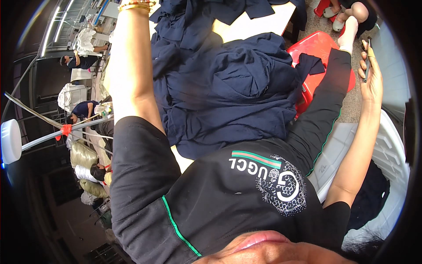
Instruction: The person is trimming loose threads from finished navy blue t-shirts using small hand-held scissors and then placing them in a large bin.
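My right hand (372, 75) is raised at the right, shut on a thin dark phone (367, 61) held edge-on. My left arm reaches up along the left side of a pile of navy garments (228, 83). Gold bangles (136, 6) circle its wrist at the top edge, and the hand itself is cut off there. The pile lies on a pale table (259, 24) in front of me. I wear a black printed T-shirt (228, 193). One leg in black trousers with a green stripe (323, 105) stretches toward a red plastic stool (316, 46), ending in a white sock (347, 37).
A white plastic chair (389, 145) stands at my right. Another person's sandalled feet (340, 13) rest on the speckled floor at the top right. At the far left, people in navy shirts (81, 61) work among white cloth bundles. A white round object on a rod (11, 141) juts in.
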A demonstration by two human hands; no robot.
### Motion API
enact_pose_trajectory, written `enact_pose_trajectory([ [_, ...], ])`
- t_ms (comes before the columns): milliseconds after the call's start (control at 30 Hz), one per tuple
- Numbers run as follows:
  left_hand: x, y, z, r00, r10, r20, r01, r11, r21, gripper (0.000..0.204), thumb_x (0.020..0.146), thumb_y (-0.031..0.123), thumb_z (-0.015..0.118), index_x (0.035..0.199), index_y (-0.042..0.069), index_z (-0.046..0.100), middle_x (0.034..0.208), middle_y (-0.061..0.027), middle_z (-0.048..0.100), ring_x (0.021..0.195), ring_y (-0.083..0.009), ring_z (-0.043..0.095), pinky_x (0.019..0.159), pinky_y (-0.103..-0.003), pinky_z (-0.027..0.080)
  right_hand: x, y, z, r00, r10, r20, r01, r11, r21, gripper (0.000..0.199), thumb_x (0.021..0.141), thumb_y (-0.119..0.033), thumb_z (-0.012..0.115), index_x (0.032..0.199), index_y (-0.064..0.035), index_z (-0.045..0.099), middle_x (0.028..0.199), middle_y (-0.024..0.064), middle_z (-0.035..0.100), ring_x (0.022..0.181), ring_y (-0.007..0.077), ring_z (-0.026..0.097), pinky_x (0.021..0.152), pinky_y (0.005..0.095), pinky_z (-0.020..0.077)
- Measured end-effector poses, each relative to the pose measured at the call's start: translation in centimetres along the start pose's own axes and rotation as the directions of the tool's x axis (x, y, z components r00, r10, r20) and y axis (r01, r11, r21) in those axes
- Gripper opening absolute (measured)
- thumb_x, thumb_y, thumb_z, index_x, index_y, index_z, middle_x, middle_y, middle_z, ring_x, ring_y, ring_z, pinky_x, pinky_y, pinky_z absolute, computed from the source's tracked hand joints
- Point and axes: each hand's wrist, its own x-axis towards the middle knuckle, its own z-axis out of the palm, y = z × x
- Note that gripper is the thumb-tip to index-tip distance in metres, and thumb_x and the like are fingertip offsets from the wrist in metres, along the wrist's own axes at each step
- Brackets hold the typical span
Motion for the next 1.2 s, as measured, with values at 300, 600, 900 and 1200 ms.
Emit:
enact_pose_trajectory([
  [300,-12.5,-11.6,-11.3,0.967,-0.158,0.2,-0.192,0.063,0.979,0.089,0.075,0.055,0.067,0.141,0.004,0.037,0.143,-0.0185,0.041,0.133,-0.0309,0.039,0.11,-0.043,0.03,0.5,0.2,0.0,0.993,0.017,0.121,-0.023,0.998,0.05,0.041,0.098,-0.018,0.05,0.134,0.0006,0.047,0.093,-0.0008,0.051,0.067,0.0035,0.041,0.049,0.0157,0.0323],
  [600,-23.0,-14.3,-18.9,0.99,-0.112,-0.087,0.073,-0.119,0.99,0.063,0.086,0.054,0.057,0.132,0.012,0.049,0.133,-0.0101,0.054,0.126,-0.0246,0.048,0.102,-0.056,0.033,1.4,1.3,-1.9,0.99,0.073,0.125,-0.085,0.992,0.096,0.038,0.098,-0.019,0.048,0.133,-0.0024,0.049,0.091,-0.0018,0.053,0.065,0.0032,0.042,0.048,0.0168,0.0316],
  [900,-25.5,-9.9,-3.2,0.813,0.226,0.537,-0.569,0.111,0.815,0.042,0.084,0.035,0.064,0.118,0.011,0.06,0.129,-0.0134,0.054,0.124,-0.0331,0.046,0.104,-0.053,0.031,2.3,1.8,-2.1,0.986,0.107,0.129,-0.134,0.966,0.22,0.04,0.096,-0.019,0.053,0.13,0.0011,0.048,0.091,0.0034,0.054,0.067,0.0075,0.044,0.05,0.0185,0.0333],
  [1200,-29.7,-13.7,4.7,0.624,0.043,0.78,-0.75,0.311,0.583,0.017,0.08,0.016,0.067,0.097,0.013,0.065,0.125,-0.0083,0.056,0.128,-0.0279,0.045,0.107,-0.051,0.031,-0.1,2.2,0.7,0.968,0.238,-0.075,-0.225,0.964,0.143,0.034,0.089,-0.034,0.063,0.118,-0.0157,0.061,0.082,-0.0068,0.056,0.059,-0.0004,0.044,0.045,0.0134,0.0288],
])
